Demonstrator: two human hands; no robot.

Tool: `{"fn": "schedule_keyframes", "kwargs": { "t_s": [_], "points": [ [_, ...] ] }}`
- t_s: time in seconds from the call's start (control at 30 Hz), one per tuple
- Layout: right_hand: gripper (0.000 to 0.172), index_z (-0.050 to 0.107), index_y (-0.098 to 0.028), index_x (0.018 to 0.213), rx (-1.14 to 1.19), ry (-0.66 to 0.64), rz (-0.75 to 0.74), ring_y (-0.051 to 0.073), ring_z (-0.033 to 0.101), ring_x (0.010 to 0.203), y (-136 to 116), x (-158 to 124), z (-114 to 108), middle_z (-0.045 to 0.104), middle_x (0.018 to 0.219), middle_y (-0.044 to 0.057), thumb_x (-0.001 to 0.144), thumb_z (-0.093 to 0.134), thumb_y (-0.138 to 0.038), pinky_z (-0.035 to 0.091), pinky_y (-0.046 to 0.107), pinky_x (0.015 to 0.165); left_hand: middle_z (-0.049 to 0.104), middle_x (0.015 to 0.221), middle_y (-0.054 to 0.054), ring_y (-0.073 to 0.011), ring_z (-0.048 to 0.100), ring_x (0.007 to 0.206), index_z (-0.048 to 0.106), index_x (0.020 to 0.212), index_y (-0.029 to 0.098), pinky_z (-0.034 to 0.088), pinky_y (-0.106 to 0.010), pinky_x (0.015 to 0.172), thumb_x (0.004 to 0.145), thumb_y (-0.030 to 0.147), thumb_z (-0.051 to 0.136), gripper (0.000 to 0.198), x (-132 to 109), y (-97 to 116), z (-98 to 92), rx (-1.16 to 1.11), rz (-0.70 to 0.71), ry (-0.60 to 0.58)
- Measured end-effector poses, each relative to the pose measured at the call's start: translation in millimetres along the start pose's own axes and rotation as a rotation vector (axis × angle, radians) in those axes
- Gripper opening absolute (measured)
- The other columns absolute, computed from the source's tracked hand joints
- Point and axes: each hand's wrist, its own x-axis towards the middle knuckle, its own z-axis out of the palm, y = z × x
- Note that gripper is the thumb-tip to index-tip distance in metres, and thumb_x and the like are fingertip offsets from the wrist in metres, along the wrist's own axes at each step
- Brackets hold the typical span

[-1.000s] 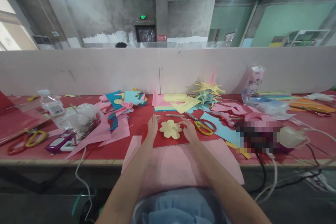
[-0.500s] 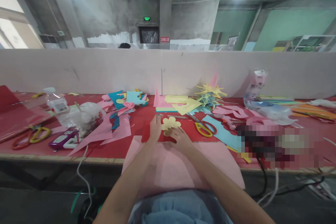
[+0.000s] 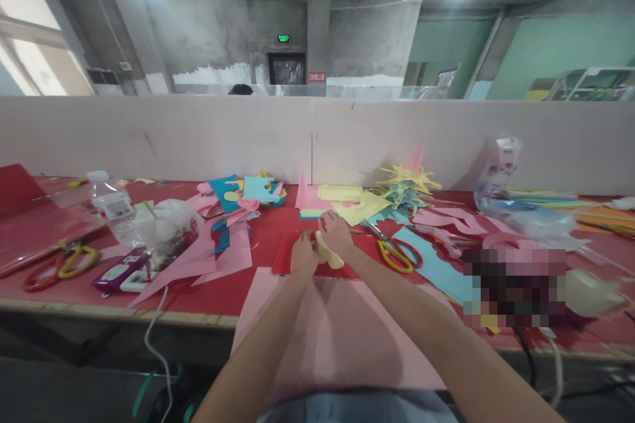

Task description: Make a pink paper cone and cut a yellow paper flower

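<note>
A pale yellow paper flower (image 3: 327, 255) is between my hands over a red sheet (image 3: 282, 252). It shows as a narrow, partly covered shape, and I cannot tell whether it is folded or just tilted. My left hand (image 3: 304, 255) grips its left edge with curled fingers. From the right, my right hand (image 3: 335, 234) closes on its upper part, with the fingertips partly hidden. Below the red sheet, a large pink sheet (image 3: 342, 330) hangs over the table's front edge. Scissors with yellow and red handles (image 3: 395, 256) lie just right of my right hand.
Pink and blue paper scraps (image 3: 228, 244) lie to the left, near a purple tool (image 3: 122, 272), a plastic bottle (image 3: 112, 201) and more scissors (image 3: 74, 261). Yellow and green paper cutouts (image 3: 407, 186) are piled at the back. Blue paper (image 3: 436, 268) lies on the right. A white partition (image 3: 223, 139) stands behind.
My fingers were spread beside and over the flat-lying flower. Now both hands have closed in on it, the right one reaching farther forward, and the flower looks narrower.
</note>
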Motion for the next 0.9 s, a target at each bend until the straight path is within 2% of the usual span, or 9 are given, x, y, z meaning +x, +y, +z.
{"fn": "schedule_keyframes", "kwargs": {
  "t_s": [0.13,0.17,0.23,0.43,0.53,0.63,0.7,0.8,0.9],
  "points": [
    [0.029,0.053,-0.016,0.111,0.021,0.02,0.042,0.021,0.049,0.102,6,66,22,0.054,0.112,0.011,0.087,0.036,-0.021,0.04,0.034,0.088,0.054,0.12,-0.014,-0.0235,0.05,0.112,0.048,0.12,0.013,0.036,-0.036,0.097,0.081,0.017,0.042,0.04,2,0,1.8,0.014,-0.007,-0.016],
    [0.032,0.051,-0.017,0.115,0.022,0.021,0.05,0.021,0.048,0.106,7,80,27,0.051,0.118,0.012,0.087,0.037,-0.022,0.04,0.035,0.089,0.055,0.119,-0.014,-0.0226,0.051,0.112,0.049,0.118,0.014,0.035,-0.035,0.097,0.08,0.017,0.042,0.038,2,-1,2.6,0.019,-0.047,0.006],
    [0.037,0.048,-0.02,0.123,0.022,0.014,0.058,0.024,0.044,0.113,6,106,37,0.043,0.131,0.011,0.087,0.039,-0.027,0.039,0.038,0.091,0.054,0.122,-0.013,-0.0222,0.049,0.114,0.047,0.121,0.015,0.036,-0.034,0.098,0.081,0.018,0.042,0.041,2,-3,4.1,0.013,-0.012,-0.004],
    [0.05,0.031,-0.026,0.137,-0.048,-0.058,0.065,0.029,0.025,0.129,-7,166,50,0.019,0.147,0.011,0.09,0.035,-0.042,0.03,0.047,0.098,0.05,0.127,-0.013,-0.0228,0.045,0.119,0.046,0.124,0.014,0.033,-0.036,0.101,0.081,0.019,0.041,0.043,1,-3,2.0,0.018,-0.043,-0.02],
    [0.051,0.033,-0.023,0.136,-0.09,-0.135,0.093,0.032,0.02,0.132,-10,185,50,0.021,0.146,0.013,0.09,0.034,-0.044,0.027,0.051,0.099,0.049,0.128,-0.015,-0.0235,0.044,0.121,0.047,0.124,0.013,0.031,-0.036,0.102,0.08,0.019,0.042,0.044,1,1,-0.3,0.02,-0.069,-0.034],
    [0.048,0.045,-0.015,0.126,-0.094,-0.181,0.105,0.034,0.026,0.129,-8,192,47,0.037,0.137,0.019,0.089,0.035,-0.044,0.029,0.055,0.096,0.049,0.129,-0.014,-0.0237,0.043,0.121,0.047,0.123,0.014,0.03,-0.036,0.103,0.079,0.017,0.043,0.045,1,1,0.4,0.024,-0.075,-0.042],
    [0.047,0.048,-0.011,0.122,-0.098,-0.186,0.08,0.032,0.028,0.128,-5,187,45,0.041,0.134,0.02,0.089,0.036,-0.042,0.029,0.053,0.097,0.049,0.129,-0.014,-0.0237,0.042,0.122,0.047,0.124,0.015,0.029,-0.036,0.104,0.078,0.017,0.044,0.046,1,0,2.4,0.04,-0.065,-0.047],
    [0.047,0.04,-0.009,0.129,-0.107,-0.146,0.009,0.027,0.018,0.134,-5,166,38,0.031,0.141,0.018,0.09,0.035,-0.035,0.018,0.048,0.106,0.048,0.13,-0.014,-0.0244,0.042,0.121,0.046,0.124,0.015,0.029,-0.038,0.103,0.077,0.016,0.045,0.047,0,-3,5.4,0.064,-0.037,-0.05],
    [0.048,0.034,-0.006,0.134,-0.11,-0.055,-0.128,0.023,0.01,0.137,-10,130,27,0.021,0.146,0.016,0.092,0.029,-0.028,0.006,0.047,0.11,0.048,0.13,-0.013,-0.0245,0.042,0.121,0.045,0.123,0.017,0.03,-0.04,0.102,0.078,0.014,0.042,0.045,-1,-3,6.2,0.07,-0.021,-0.051]
  ]
}}
